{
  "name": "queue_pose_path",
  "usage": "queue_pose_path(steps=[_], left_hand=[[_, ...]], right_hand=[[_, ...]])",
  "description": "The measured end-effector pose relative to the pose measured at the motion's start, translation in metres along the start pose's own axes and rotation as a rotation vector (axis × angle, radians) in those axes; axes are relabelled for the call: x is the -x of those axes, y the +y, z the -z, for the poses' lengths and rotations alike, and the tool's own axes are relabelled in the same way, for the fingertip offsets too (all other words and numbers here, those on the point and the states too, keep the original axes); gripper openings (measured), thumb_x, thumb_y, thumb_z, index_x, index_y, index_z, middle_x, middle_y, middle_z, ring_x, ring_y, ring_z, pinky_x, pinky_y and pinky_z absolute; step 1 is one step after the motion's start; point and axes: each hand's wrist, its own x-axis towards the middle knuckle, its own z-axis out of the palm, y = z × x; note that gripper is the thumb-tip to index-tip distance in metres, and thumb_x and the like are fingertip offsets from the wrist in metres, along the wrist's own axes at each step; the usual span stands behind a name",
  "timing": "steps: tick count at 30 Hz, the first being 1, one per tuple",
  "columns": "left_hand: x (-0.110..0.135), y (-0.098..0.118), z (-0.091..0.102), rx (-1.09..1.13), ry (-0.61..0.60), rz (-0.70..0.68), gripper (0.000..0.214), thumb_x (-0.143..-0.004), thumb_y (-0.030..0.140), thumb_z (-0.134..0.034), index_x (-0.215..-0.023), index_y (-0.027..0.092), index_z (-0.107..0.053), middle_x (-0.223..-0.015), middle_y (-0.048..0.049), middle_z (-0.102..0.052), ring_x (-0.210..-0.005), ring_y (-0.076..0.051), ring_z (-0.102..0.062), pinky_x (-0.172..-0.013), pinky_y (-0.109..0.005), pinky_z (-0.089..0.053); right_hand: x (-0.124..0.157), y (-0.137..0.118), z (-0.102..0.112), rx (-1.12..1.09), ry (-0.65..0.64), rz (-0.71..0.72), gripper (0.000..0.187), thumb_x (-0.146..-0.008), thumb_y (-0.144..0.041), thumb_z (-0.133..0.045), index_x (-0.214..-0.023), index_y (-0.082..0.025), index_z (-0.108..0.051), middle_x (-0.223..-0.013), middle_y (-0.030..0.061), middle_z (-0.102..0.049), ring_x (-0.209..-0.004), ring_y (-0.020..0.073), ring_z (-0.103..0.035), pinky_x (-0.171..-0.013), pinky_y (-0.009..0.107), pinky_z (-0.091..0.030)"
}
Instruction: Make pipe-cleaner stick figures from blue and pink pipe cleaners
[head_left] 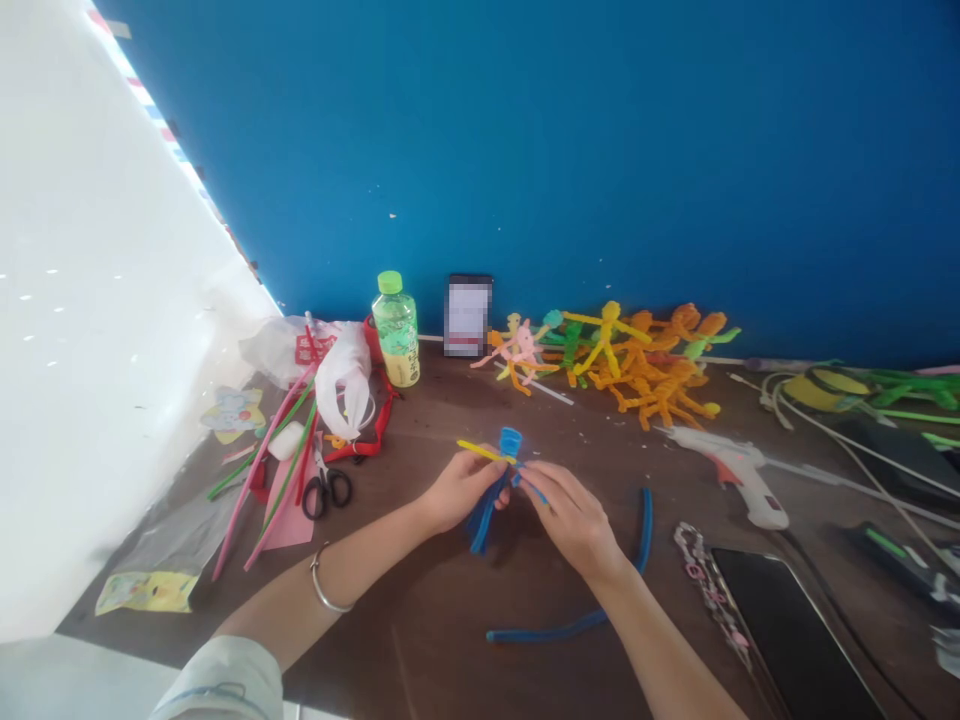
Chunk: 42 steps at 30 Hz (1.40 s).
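Observation:
Between my two hands is a blue pipe-cleaner figure (511, 441) with a coiled top and strands hanging down like legs. My left hand (459, 490) is closed on it, thumb and fingers pinching near its middle. A short yellow pipe cleaner (474, 448) crosses the figure there and sticks out to the left above my left thumb. The closed fingers of my right hand (576, 512) pinch the figure from the other side, beside a blue strand; their tips are partly hidden. A blue pipe cleaner (547, 632) lies on the table, passing under my right forearm.
On the brown table (405, 600), scissors (327, 490), loose pipe cleaners (281, 420), a plastic bag (346, 380) and a bottle (396, 335) stand left. Behind are a propped phone (467, 318) and orange pipe-cleaner figures (652, 375). Right: a glue gun (739, 470), another phone (791, 630), cables.

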Motion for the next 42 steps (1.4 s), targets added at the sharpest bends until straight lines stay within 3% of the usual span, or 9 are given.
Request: queue_pose_path(steps=[5,12,18,21,23,26,30,36,42], left_hand=[[0.000,-0.001,0.000,-0.109,-0.014,-0.115,0.035,-0.073,0.048,-0.055,-0.078,0.014,-0.052,-0.061,0.0026,-0.049,-0.047,-0.004,-0.039,-0.047,-0.018,-0.030],[0.010,0.008,-0.004,-0.313,0.047,-0.270,0.031,-0.077,0.042,-0.054,-0.090,0.015,-0.058,-0.078,-0.0036,-0.058,-0.072,-0.012,-0.052,-0.067,-0.023,-0.039],[0.009,0.003,-0.002,-0.394,0.074,-0.335,0.031,-0.077,0.043,-0.053,-0.085,0.015,-0.064,-0.077,-0.0051,-0.062,-0.070,-0.014,-0.055,-0.069,-0.025,-0.042],[0.009,0.003,-0.002,-0.349,0.051,-0.334,0.031,-0.077,0.041,-0.054,-0.089,0.015,-0.064,-0.083,-0.0062,-0.063,-0.074,-0.015,-0.056,-0.070,-0.025,-0.042],[0.009,0.004,-0.003,-0.332,0.065,-0.312,0.030,-0.076,0.041,-0.055,-0.086,0.015,-0.065,-0.080,-0.0055,-0.063,-0.069,-0.013,-0.055,-0.065,-0.024,-0.041],[0.010,0.007,-0.004,-0.341,0.135,-0.253,0.032,-0.074,0.043,-0.056,-0.071,0.012,-0.066,-0.058,-0.0015,-0.056,-0.051,-0.009,-0.045,-0.051,-0.022,-0.035],[0.009,0.007,-0.005,-0.295,0.148,-0.207,0.037,-0.073,0.045,-0.057,-0.061,0.011,-0.064,-0.043,0.0022,-0.044,-0.043,-0.006,-0.037,-0.046,-0.022,-0.028],[0.010,0.007,-0.007,-0.155,0.134,-0.134,0.040,-0.072,0.046,-0.057,-0.055,0.010,-0.061,-0.038,0.0040,-0.037,-0.038,-0.004,-0.030,-0.042,-0.022,-0.021],[0.008,0.005,-0.006,-0.110,0.167,-0.132,0.039,-0.071,0.044,-0.059,-0.055,0.009,-0.061,-0.037,0.0041,-0.037,-0.037,-0.004,-0.030,-0.042,-0.021,-0.021]], right_hand=[[-0.010,-0.011,-0.004,-0.249,0.178,-0.345,0.008,-0.078,-0.021,-0.058,-0.082,-0.021,-0.065,-0.079,0.0055,-0.067,-0.074,0.0181,-0.063,-0.070,0.032,-0.053],[-0.026,-0.023,0.006,-0.783,0.055,-0.934,0.021,-0.065,-0.036,-0.068,-0.067,-0.016,-0.063,-0.057,0.0026,-0.061,-0.049,0.0135,-0.056,-0.049,0.027,-0.050],[-0.023,-0.020,-0.001,-1.311,-0.036,-1.133,0.024,-0.062,-0.035,-0.071,-0.060,-0.017,-0.055,-0.053,-0.0020,-0.052,-0.048,0.0088,-0.048,-0.044,0.022,-0.040],[-0.021,-0.020,-0.004,-1.425,-0.056,-1.142,0.024,-0.063,-0.034,-0.070,-0.061,-0.018,-0.052,-0.056,-0.0030,-0.052,-0.043,0.0066,-0.044,-0.041,0.021,-0.037],[-0.021,-0.023,-0.005,-1.358,0.032,-1.126,0.023,-0.064,-0.033,-0.070,-0.065,-0.019,-0.052,-0.058,-0.0032,-0.054,-0.042,0.0061,-0.044,-0.039,0.020,-0.035],[-0.021,-0.031,-0.005,-1.039,0.193,-1.053,0.019,-0.066,-0.032,-0.069,-0.070,-0.019,-0.055,-0.056,-0.0025,-0.056,-0.042,0.0088,-0.049,-0.038,0.021,-0.039],[-0.013,-0.033,-0.006,-0.489,0.275,-0.701,0.008,-0.074,-0.027,-0.062,-0.079,-0.020,-0.063,-0.064,0.0028,-0.064,-0.048,0.0138,-0.058,-0.048,0.028,-0.050],[0.003,-0.012,-0.001,0.076,0.146,-0.013,0.037,-0.078,-0.009,-0.055,-0.113,-0.023,-0.056,-0.094,0.0048,-0.069,-0.084,0.0172,-0.065,-0.075,0.027,-0.052],[0.000,-0.011,0.003,0.232,0.023,0.154,0.040,-0.079,-0.005,-0.052,-0.118,-0.011,-0.050,-0.097,0.0127,-0.066,-0.088,0.0197,-0.063,-0.077,0.030,-0.051]])
